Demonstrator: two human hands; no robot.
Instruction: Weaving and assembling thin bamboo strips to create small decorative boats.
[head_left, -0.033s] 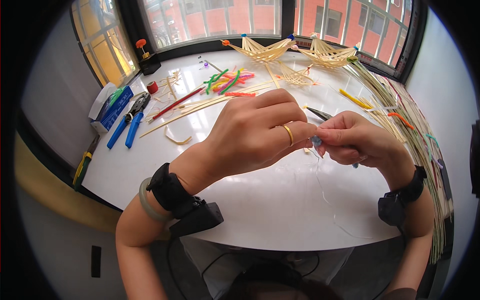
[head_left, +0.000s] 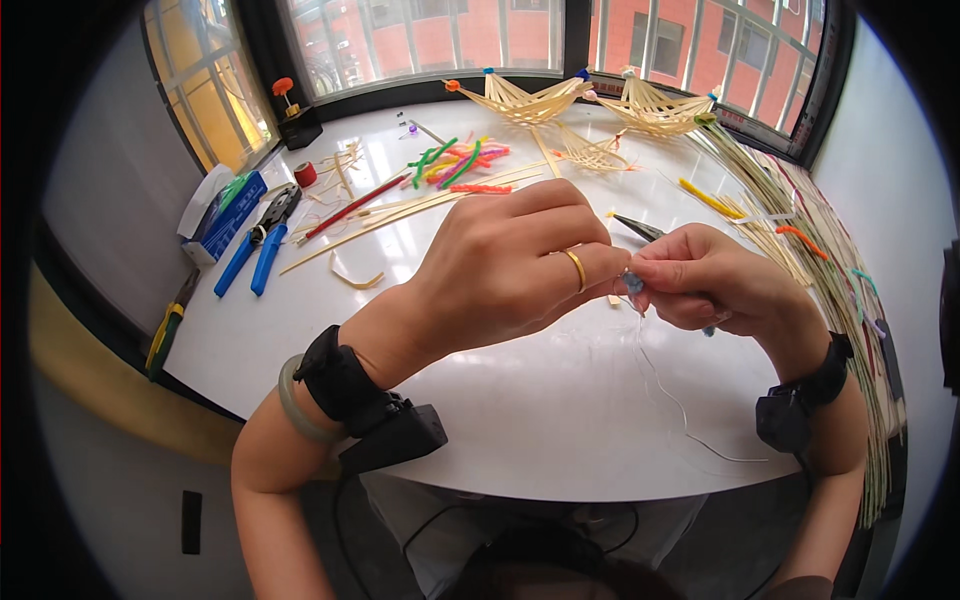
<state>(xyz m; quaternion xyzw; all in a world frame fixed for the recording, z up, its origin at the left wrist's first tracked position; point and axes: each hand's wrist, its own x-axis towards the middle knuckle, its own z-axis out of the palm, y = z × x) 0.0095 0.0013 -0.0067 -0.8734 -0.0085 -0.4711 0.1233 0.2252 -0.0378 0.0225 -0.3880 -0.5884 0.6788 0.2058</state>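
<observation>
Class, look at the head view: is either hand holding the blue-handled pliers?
No: the blue-handled pliers lie on the white table far from the left hand and right hand.

A flat blue and white package point(head_left: 222, 212) with a green patch is lying at the desk's point(head_left: 520, 420) far left edge, beside blue-handled pliers point(head_left: 262, 240).

Blue-handled pliers point(head_left: 256, 246), pipe cleaners point(head_left: 457, 160)

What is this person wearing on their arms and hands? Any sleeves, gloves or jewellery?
No sleeves or gloves: both forearms are bare. The left hand has a thin gold ring on one finger. The left wrist carries a black strap with a boxy black device and, beside it, a pale green bangle. The right hand shows no ring; its wrist wears a similar black strapped device.
</observation>
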